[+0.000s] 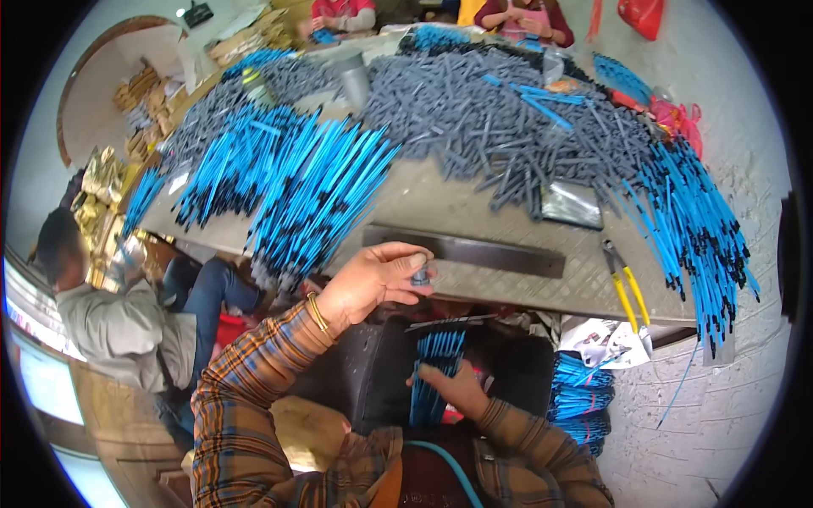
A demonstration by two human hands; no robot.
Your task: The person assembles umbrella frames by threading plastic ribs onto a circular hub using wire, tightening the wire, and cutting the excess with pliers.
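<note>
My left hand (368,278) is raised in front of the table's near edge, thumb and fingers closed on a small grey, partly see-through piece (421,276). Its kind is too small to tell. Lower down, over my lap, my right hand (456,388) grips a bundle of thin blue sticks (440,345) standing roughly upright. Just beyond my left hand lies a long dark flat bar (491,256) along the table edge. A wide pile of blue sticks with black ends (318,190) spreads on the table at the left.
Grey tubes (474,110) heap across the table's (423,190) far side. Yellow-handled pliers (627,288) and a dark flat device (572,205) lie at right, beside more blue sticks (699,229). Tied bundles (583,394) stand below. A person (135,326) sits at left; others work across the table.
</note>
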